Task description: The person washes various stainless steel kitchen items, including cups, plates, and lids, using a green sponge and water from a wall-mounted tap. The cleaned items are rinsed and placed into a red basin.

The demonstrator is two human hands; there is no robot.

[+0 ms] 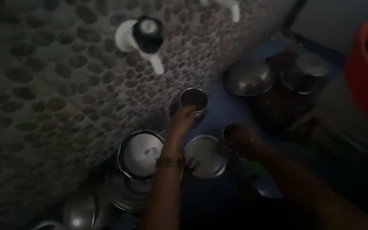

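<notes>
My left hand (183, 119) grips far steel cup (194, 100) rim; right hand (240, 138) clasps near cup (230, 131). Keep both upright.

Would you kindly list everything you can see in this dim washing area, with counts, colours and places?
steel cup: 1, grey, centre, at the left fingertips
flat steel plate: 1, silver, between the forearms
lidded pot: 1, silver, left of the wrist
upturned bowl: 1, grey, upper right
tap: 1, white and black, on the pebble wall
tub: 1, red, right edge
left hand: touching the cup
right hand: holding something small, unclear
</notes>
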